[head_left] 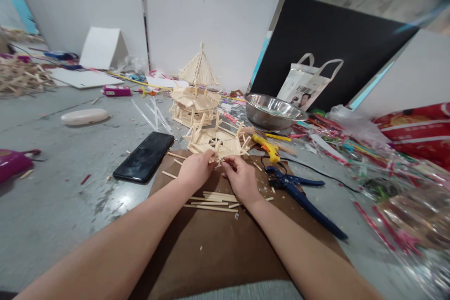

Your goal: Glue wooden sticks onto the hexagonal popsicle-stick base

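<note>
A low, open-topped model of pale wooden sticks (230, 142) with a railing of short uprights stands at the far edge of a brown board (211, 243). My left hand (197, 168) is closed on its near rim, fingers curled by a short upright stick. Beside it my right hand (242, 177) pinches at the same rim; what lies between its fingertips is too small to make out. Several loose wooden sticks (214, 201) lie on the board below my hands. Behind stands a finished-looking stick pavilion (195, 103) with a pointed roof.
Right of my hands lie a yellow glue gun (267, 146) with a black cord and blue-handled cutters (305, 199). A black phone (144, 157) lies left, near a white oblong case (85, 116). Farther right are a steel bowl (274, 110), a white bag (304, 85) and heaped plastic scraps.
</note>
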A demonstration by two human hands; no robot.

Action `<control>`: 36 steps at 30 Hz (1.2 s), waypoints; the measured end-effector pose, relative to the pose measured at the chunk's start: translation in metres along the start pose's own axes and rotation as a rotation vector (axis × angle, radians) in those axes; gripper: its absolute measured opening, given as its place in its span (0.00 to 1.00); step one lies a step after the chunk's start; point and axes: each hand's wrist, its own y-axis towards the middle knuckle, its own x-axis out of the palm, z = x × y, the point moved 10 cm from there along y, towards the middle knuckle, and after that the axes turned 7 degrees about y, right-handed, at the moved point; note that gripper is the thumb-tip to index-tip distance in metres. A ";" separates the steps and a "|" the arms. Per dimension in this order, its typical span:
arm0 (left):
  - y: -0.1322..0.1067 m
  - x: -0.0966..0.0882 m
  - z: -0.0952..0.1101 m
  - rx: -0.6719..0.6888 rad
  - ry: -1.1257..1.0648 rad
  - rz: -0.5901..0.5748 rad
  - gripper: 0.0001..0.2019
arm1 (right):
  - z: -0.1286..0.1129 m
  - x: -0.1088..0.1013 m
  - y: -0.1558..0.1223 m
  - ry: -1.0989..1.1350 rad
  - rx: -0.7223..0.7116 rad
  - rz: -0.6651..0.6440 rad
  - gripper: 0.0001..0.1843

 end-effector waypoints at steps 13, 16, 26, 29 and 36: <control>0.000 -0.001 0.000 0.004 0.026 -0.004 0.11 | -0.001 0.001 0.001 -0.030 0.005 -0.011 0.14; 0.000 0.000 -0.002 -0.019 0.003 -0.026 0.12 | -0.001 0.001 0.001 -0.055 0.000 -0.017 0.14; 0.002 0.003 -0.004 -0.004 -0.013 -0.045 0.15 | -0.003 0.000 0.001 -0.073 0.010 -0.016 0.14; 0.002 0.004 -0.004 -0.001 -0.012 -0.039 0.15 | -0.002 0.001 0.001 -0.072 0.013 -0.018 0.14; 0.001 0.003 -0.001 0.008 -0.013 -0.024 0.12 | 0.002 0.001 0.001 -0.086 0.026 -0.033 0.15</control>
